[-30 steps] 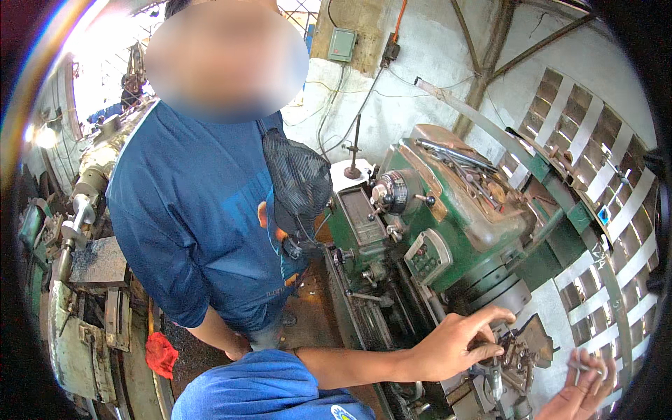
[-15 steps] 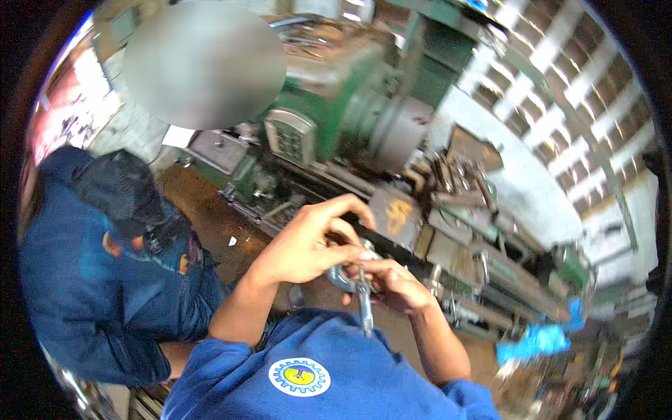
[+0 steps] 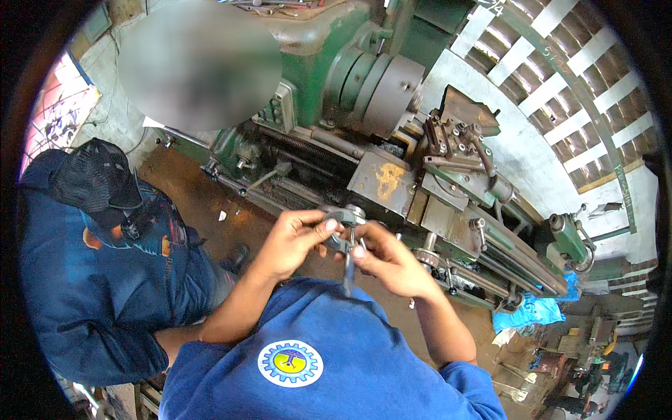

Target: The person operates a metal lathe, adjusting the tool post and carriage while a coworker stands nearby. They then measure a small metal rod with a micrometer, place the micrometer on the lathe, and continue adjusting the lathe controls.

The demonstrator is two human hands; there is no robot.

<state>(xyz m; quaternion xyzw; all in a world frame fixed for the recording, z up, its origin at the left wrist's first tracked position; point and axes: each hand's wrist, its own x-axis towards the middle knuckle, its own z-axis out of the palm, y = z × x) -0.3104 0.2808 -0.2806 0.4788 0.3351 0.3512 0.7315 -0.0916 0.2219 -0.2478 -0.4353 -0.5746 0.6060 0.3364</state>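
Observation:
In front of my chest, both hands hold a grey C-framed micrometer (image 3: pixel 340 242), its thimble pointing down toward my blue shirt. My left hand (image 3: pixel 292 239) grips the frame between thumb and fingers. On the other side, my right hand (image 3: pixel 393 264) is closed, its thumb and fingertips pressed near the spindle. A small round metal part (image 3: pixel 355 213) shows at the top of the frame, beside the right fingers. Those fingers partly hide it, so I cannot tell whether it sits between the measuring faces.
A green lathe (image 3: pixel 308 42) with a grey chuck (image 3: pixel 392 94) stands ahead; its tool post (image 3: pixel 451 140) and carriage (image 3: pixel 381 183) lie beyond my hands. Close on my left is a person in dark blue (image 3: pixel 105 280) wearing a black cap. A blue plastic bag (image 3: pixel 528 311) lies at right.
My hands and the micrometer have moved slightly left and up. The left hand has gone from raised, spread fingers to gripping the frame. The lathe shows higher in view.

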